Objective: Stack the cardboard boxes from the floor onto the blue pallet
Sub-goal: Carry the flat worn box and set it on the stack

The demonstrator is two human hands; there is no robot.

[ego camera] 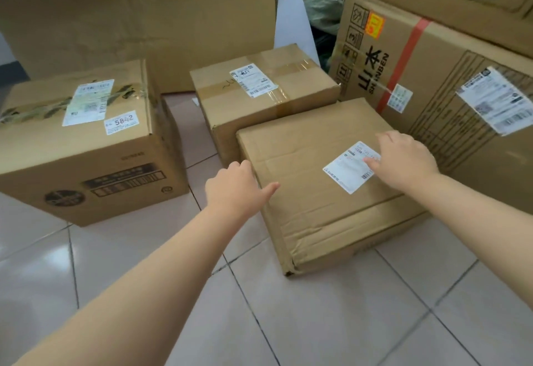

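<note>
A flat, creased cardboard box (311, 186) with a white label lies on the tiled floor in the middle. My left hand (233, 189) hovers at its left top edge, fingers curled loosely, thumb out over the lid. Over the box's right side my right hand (403, 160) is spread, its fingers near the label, holding nothing. Behind this box stands a taped box (259, 91) with a shipping label. A taller box (80, 140) marked 5842 stands at the left. No blue pallet is in view.
Large cartons (450, 77) are stacked at the right, close against the flat box. A big sheet of cardboard (138, 19) leans at the back. Pale floor tiles (346, 322) fill the foreground between my arms.
</note>
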